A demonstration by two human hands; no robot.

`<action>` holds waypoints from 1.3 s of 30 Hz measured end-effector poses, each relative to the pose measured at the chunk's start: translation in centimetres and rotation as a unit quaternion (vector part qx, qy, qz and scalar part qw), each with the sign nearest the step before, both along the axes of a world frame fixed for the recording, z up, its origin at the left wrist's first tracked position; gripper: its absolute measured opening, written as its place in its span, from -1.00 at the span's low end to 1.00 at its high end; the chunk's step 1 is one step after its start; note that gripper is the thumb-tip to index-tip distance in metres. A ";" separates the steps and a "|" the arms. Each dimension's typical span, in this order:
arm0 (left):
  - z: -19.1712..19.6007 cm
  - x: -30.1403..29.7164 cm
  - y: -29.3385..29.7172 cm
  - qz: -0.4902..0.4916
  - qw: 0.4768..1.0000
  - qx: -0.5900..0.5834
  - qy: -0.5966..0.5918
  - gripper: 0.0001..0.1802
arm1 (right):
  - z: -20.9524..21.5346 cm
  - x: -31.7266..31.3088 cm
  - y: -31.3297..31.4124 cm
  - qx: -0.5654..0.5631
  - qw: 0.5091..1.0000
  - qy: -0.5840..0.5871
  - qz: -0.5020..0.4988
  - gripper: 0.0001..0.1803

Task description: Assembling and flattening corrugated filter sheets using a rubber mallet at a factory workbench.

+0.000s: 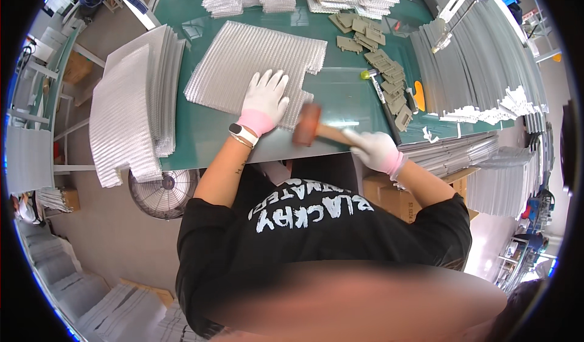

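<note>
Silver finned metal panel (249,68) lies at twelve o'clock on the green bench (340,98). My left hand (264,101), fingers spread, presses its near edge. My right hand (377,150) is wrapped around a wooden mallet (307,125) at three o'clock. Step in hand: striking; aim squarely beside my fingers.

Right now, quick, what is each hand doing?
Left hand: open, flat on the metal sheet.
Right hand: closed around the mallet handle.
</note>
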State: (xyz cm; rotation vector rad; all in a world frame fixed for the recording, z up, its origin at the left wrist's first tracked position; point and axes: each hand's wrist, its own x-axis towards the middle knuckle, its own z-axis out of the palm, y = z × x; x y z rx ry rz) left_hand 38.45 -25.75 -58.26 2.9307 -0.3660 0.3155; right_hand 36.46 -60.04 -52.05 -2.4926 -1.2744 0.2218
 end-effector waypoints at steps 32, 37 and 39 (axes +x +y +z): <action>-0.1 0.2 0.1 0.004 1.000 -0.013 -0.021 -0.36 | 2.4 4.0 0.8 -0.144 0.986 0.054 -0.062 -0.34; 3.2 -1.4 -1.9 -0.004 1.000 0.004 -0.028 -0.27 | 0.1 1.4 -1.5 0.136 0.973 0.116 -0.144 -0.39; 4.9 -3.6 -3.6 -0.078 0.996 -0.025 0.035 -0.19 | -1.1 0.1 -1.6 0.239 0.900 0.234 -0.279 -0.38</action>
